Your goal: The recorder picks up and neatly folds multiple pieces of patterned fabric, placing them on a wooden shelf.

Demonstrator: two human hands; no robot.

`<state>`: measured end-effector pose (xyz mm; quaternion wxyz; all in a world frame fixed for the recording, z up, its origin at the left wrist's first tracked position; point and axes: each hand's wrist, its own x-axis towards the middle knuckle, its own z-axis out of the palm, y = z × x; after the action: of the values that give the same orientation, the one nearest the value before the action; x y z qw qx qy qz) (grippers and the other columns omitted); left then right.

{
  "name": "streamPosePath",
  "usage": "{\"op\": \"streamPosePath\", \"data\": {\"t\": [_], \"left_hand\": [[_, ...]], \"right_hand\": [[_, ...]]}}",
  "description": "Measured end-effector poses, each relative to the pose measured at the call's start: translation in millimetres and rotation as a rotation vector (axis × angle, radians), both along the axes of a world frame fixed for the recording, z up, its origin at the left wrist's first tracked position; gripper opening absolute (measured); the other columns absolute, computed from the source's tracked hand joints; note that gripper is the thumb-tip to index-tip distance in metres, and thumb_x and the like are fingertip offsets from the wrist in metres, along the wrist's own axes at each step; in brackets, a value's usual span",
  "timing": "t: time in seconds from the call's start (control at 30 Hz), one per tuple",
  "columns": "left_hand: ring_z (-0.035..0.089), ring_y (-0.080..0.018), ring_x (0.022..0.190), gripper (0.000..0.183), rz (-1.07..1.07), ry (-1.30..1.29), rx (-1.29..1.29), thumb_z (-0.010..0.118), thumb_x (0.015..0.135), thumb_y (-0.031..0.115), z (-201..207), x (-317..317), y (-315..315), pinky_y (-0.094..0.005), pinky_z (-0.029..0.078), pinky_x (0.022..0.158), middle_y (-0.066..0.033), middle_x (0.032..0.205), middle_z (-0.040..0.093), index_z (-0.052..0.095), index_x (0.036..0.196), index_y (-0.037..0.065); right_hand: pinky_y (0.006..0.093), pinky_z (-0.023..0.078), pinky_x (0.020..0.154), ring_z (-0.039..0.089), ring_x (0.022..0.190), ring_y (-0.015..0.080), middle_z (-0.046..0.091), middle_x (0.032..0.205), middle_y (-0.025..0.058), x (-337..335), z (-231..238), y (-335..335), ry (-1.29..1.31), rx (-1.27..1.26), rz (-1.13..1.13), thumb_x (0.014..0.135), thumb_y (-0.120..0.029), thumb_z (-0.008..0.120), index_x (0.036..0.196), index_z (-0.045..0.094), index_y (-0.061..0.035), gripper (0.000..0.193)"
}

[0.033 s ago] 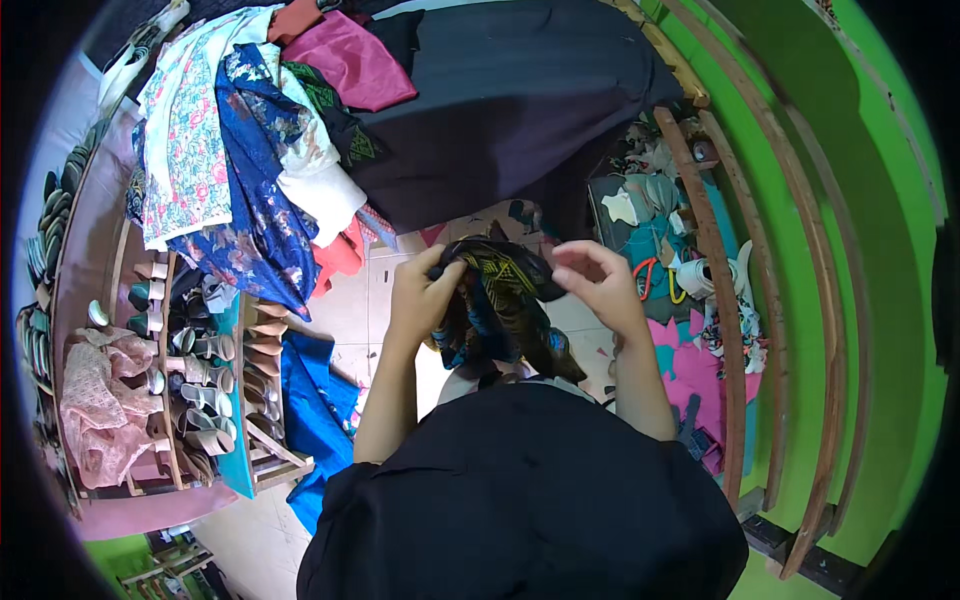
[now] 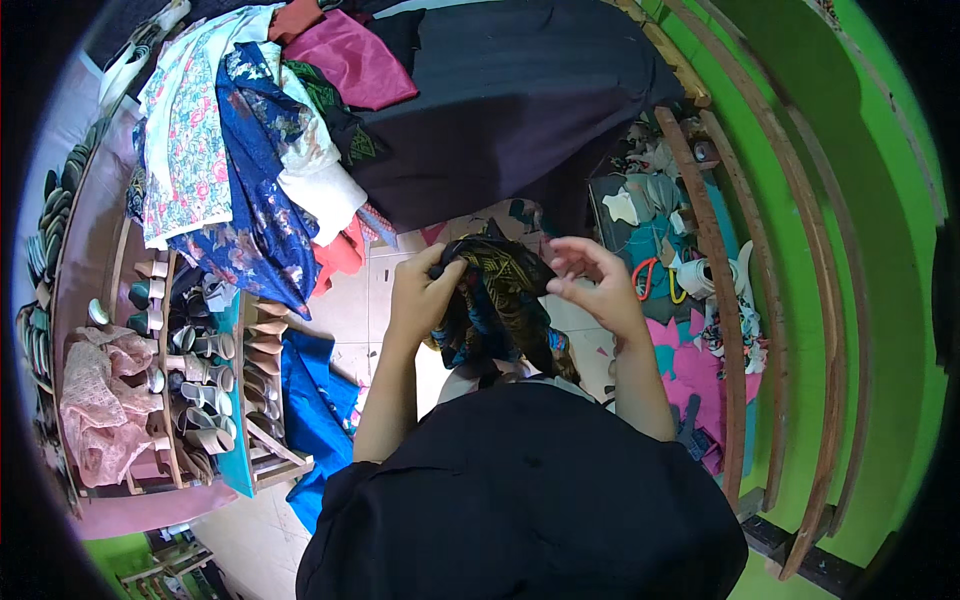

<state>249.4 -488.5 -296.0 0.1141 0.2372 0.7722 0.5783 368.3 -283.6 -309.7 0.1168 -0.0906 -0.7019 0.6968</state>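
Observation:
A dark patterned cloth (image 2: 500, 300), black with gold and blue markings, hangs bunched in front of me above my lap. My left hand (image 2: 428, 290) is closed on its upper left edge, thumb on top. At the cloth's right edge is my right hand (image 2: 595, 283), its fingers bent and the thumb apart from them. Those fingertips come very close to the dark edge of the cloth; whether they touch it I cannot tell. The lower part of the cloth falls toward my knees, partly hidden by my black top.
Ahead stands a dark-covered surface (image 2: 520, 100) with heaped garments (image 2: 230, 150) on its left. Shoe racks (image 2: 240, 400) are at left, blue fabric (image 2: 310, 400) on the floor. At right, wooden rails (image 2: 715, 280) run before a green wall, beside orange-handled scissors (image 2: 643, 275) and pink scraps (image 2: 680, 370).
My right hand's fingers have bent further, and the cloth's dark right flap has drawn in slightly leftward. The left hand keeps its hold in the same place.

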Motion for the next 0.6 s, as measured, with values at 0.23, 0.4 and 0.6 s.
{"op": "streamPosePath", "data": {"t": [0.23, 0.4, 0.6], "left_hand": [[0.043, -0.0073, 0.054, 0.015, -0.029, 0.060, -0.022, 0.058, 0.077, 0.012, 3.4, 0.8, -1.3, -0.0244, 0.034, 0.049, -0.0032, 0.057, 0.051, 0.057, 0.075, -0.003], [0.045, -0.0065, 0.055, 0.015, 0.036, 0.035, 0.039, 0.058, 0.077, 0.011, 3.5, -4.3, -3.8, -0.0236, 0.035, 0.050, -0.0021, 0.059, 0.053, 0.059, 0.077, -0.003], [0.044, -0.0050, 0.058, 0.014, 0.049, -0.007, 0.093, 0.056, 0.078, 0.009, -9.0, -16.0, -10.0, -0.0220, 0.035, 0.051, 0.0004, 0.061, 0.052, 0.060, 0.079, -0.004]], "right_hand": [[0.0282, 0.040, 0.082, 0.052, 0.097, 0.0145, 0.058, 0.101, 0.0081, -14.3, -32.4, -0.4, 0.071, 0.458, -0.014, 0.070, -0.012, 0.067, 0.108, 0.057, -0.0016, 0.040], [0.0261, 0.043, 0.074, 0.056, 0.081, 0.0138, 0.061, 0.087, 0.0075, -10.1, -22.3, -2.9, -0.043, 0.223, -0.033, 0.075, -0.010, 0.064, 0.092, 0.062, 0.0015, 0.020], [0.0240, 0.042, 0.070, 0.053, 0.076, 0.0109, 0.060, 0.080, 0.0044, -4.7, -25.6, 12.1, 0.036, 0.110, -0.035, 0.078, -0.010, 0.063, 0.087, 0.061, 0.0029, 0.016]]}}
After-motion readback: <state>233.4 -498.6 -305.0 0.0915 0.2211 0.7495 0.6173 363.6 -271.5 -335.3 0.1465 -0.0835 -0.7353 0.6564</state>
